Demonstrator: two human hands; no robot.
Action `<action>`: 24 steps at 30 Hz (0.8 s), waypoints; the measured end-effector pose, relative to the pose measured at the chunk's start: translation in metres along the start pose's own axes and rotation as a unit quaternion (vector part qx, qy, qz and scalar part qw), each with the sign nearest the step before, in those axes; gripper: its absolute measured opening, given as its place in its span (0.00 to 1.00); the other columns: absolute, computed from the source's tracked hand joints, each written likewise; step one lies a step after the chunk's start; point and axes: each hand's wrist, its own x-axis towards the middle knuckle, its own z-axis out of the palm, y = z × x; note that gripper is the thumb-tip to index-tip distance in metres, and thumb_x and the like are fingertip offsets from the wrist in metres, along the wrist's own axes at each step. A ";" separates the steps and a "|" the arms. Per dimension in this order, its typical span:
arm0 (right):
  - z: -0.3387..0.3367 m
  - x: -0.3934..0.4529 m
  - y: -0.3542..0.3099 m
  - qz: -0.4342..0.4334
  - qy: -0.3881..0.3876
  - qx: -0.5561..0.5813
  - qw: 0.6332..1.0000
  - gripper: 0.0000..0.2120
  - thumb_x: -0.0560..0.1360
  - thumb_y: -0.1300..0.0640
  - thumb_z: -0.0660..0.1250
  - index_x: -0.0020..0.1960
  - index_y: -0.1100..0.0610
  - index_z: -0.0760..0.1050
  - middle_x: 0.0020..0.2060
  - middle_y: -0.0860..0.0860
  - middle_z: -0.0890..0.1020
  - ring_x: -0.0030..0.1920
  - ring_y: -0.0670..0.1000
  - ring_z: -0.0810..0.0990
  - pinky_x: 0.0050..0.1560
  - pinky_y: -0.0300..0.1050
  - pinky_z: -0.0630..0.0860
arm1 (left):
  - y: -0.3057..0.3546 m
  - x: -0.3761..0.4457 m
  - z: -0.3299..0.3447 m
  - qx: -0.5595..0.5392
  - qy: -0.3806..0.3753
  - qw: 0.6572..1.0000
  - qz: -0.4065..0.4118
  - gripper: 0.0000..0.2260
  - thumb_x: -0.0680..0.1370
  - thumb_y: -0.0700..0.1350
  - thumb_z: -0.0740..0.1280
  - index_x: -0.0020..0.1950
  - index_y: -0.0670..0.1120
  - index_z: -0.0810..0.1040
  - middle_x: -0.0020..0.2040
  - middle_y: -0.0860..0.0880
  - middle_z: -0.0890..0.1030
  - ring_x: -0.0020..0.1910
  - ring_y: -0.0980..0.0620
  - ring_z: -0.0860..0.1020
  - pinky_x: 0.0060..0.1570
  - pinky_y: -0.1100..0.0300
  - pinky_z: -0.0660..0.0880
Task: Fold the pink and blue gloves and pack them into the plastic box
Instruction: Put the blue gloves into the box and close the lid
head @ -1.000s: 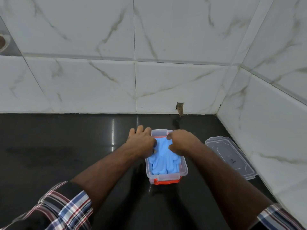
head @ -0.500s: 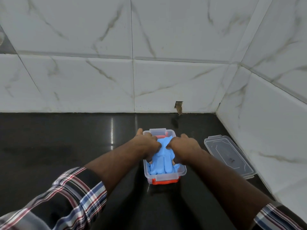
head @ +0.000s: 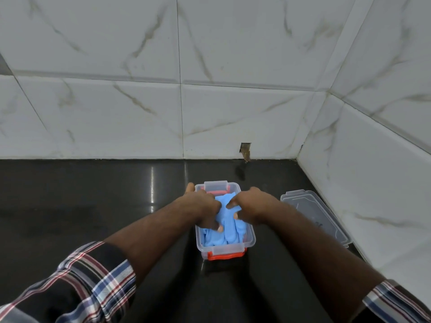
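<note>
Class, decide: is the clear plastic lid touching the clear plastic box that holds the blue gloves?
Apart. The head view shows the clear plastic lid lying right of the clear plastic box, with dark counter between them.

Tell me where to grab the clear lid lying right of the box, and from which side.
Take the lid by its long left edge, the one facing the plastic box, coming from above with the right hand. It lies flat on the dark counter, its far side close to the tiled wall, so that side looks cramped.

left: counter (head: 93, 206) free | right: lid (head: 317, 217), wall (head: 373, 183) block
</note>
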 end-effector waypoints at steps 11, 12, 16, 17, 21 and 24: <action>0.030 -0.006 -0.018 -0.020 0.058 -0.111 0.992 0.28 0.71 0.37 0.69 0.69 0.43 0.72 0.64 0.49 0.73 0.63 0.56 0.68 0.59 0.53 0.69 | 0.008 0.007 0.032 0.043 0.090 0.995 -0.007 0.36 0.70 0.72 0.65 0.71 0.51 0.69 0.69 0.46 0.73 0.70 0.40 0.66 0.69 0.33 0.56; 0.031 -0.007 -0.018 -0.019 0.063 -0.109 0.992 0.28 0.71 0.37 0.69 0.69 0.43 0.72 0.64 0.49 0.73 0.62 0.56 0.68 0.59 0.53 0.69 | 0.008 0.006 0.034 0.044 0.096 0.994 -0.008 0.36 0.70 0.71 0.65 0.71 0.50 0.69 0.69 0.46 0.73 0.70 0.40 0.66 0.70 0.33 0.56; 0.032 -0.007 -0.019 -0.012 0.060 -0.097 0.993 0.28 0.72 0.37 0.68 0.69 0.43 0.71 0.66 0.50 0.72 0.64 0.56 0.68 0.61 0.54 0.68 | 0.008 0.003 0.031 0.029 0.079 0.996 -0.010 0.36 0.71 0.71 0.65 0.72 0.51 0.68 0.70 0.46 0.72 0.72 0.41 0.65 0.70 0.31 0.53; 0.030 -0.007 -0.020 -0.008 0.053 -0.092 0.994 0.28 0.72 0.36 0.68 0.69 0.43 0.71 0.66 0.50 0.72 0.64 0.56 0.68 0.62 0.54 0.68 | 0.007 0.001 0.026 0.019 0.060 0.998 -0.011 0.36 0.71 0.72 0.65 0.72 0.52 0.69 0.71 0.47 0.72 0.72 0.42 0.65 0.70 0.31 0.53; 0.014 -0.011 -0.018 0.024 0.040 -0.010 0.999 0.20 0.75 0.40 0.66 0.67 0.41 0.74 0.66 0.48 0.76 0.65 0.55 0.68 0.62 0.53 0.68 | -0.008 -0.006 0.000 -0.098 -0.017 0.995 -0.027 0.27 0.78 0.69 0.55 0.65 0.51 0.76 0.66 0.50 0.77 0.69 0.46 0.70 0.70 0.31 0.53; 0.005 -0.016 -0.016 0.022 0.045 -0.020 0.999 0.17 0.77 0.48 0.67 0.66 0.41 0.75 0.65 0.48 0.77 0.65 0.54 0.69 0.62 0.53 0.68 | -0.020 -0.006 -0.004 -0.083 -0.020 0.996 -0.018 0.14 0.82 0.56 0.59 0.61 0.52 0.78 0.62 0.54 0.80 0.66 0.48 0.73 0.69 0.34 0.55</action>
